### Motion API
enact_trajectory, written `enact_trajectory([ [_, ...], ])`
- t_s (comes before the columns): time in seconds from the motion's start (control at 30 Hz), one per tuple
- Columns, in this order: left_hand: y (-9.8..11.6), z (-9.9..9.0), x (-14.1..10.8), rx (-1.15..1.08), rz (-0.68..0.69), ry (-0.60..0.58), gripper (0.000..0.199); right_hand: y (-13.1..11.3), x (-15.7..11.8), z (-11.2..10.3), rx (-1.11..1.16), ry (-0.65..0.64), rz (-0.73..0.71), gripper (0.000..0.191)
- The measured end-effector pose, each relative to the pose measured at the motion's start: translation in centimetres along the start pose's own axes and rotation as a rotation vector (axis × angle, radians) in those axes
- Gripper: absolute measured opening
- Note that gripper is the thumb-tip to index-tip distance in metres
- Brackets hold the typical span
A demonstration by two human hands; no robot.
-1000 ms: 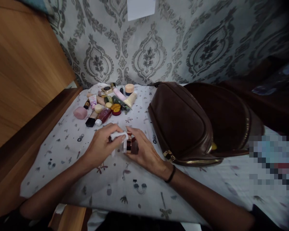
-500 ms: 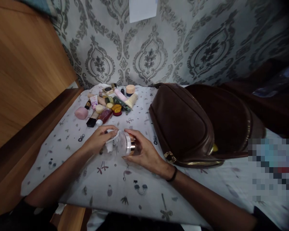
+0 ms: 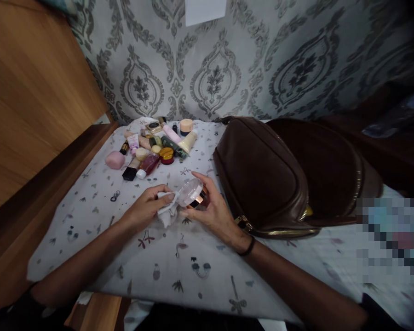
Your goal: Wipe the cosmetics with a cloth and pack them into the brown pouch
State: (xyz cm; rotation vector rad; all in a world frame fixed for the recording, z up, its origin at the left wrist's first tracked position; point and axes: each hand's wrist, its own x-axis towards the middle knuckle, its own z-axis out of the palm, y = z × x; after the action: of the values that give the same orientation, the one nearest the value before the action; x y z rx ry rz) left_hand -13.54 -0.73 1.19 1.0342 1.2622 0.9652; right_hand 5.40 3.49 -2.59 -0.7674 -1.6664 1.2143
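My right hand [image 3: 216,215] grips a round cosmetic jar [image 3: 190,192] with a clear top and a rose-gold band, tilted so its clear face points up and left. In my left hand [image 3: 149,206] a crumpled white wipe [image 3: 168,212] is pinched between thumb and fingers. The wipe's edge meets the left side of the jar. Both hands are above the patterned cloth [image 3: 124,257]. Beyond them lie a red bottle with a white cap [image 3: 149,164], a red jar with an amber lid [image 3: 167,156] and a pink rounded item [image 3: 115,160].
A large brown leather bag [image 3: 258,170] stands unzipped to the right of my hands. Behind the hands, several tubes and jars are heaped, among them a cream tube [image 3: 188,141] and a peach-lidded jar [image 3: 186,127]. A wooden panel [image 3: 37,82] rises at the left; patterned wall covering [image 3: 214,73] is behind.
The jar has moved slightly right and up and is turned so its clear face shows more. My left hand has shifted a little right with the wipe, which now hangs lower from the fingers.
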Motion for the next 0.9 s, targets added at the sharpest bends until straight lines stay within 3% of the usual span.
enact_trajectory([
  [0.23,0.5,1.2,-1.2,0.145,0.15,0.087,0.039,0.0,-0.1,-0.2,-0.077,0.027,0.025,0.081],
  [0.33,0.7,1.8,-1.8,0.369,0.311,0.172,0.027,-0.4,-0.3,-0.4,-0.111,-0.01,0.028,0.077],
  [0.43,0.5,2.1,-2.2,0.623,0.503,0.254,0.015,-0.7,-0.4,-0.5,-0.135,-0.048,0.024,0.061],
  [0.57,-0.2,1.9,-2.2,0.79,0.703,0.247,0.006,-0.9,-0.3,-0.6,-0.023,-0.03,0.059,0.052],
  [0.73,-0.2,1.2,-1.8,0.78,0.607,0.261,0.009,-0.8,0.3,-0.7,0.206,-0.011,0.18,0.063],
  [0.9,-0.1,0.4,-1.6,0.613,0.442,0.236,0.02,-0.9,0.3,-0.7,0.377,-0.066,0.267,0.079],
])
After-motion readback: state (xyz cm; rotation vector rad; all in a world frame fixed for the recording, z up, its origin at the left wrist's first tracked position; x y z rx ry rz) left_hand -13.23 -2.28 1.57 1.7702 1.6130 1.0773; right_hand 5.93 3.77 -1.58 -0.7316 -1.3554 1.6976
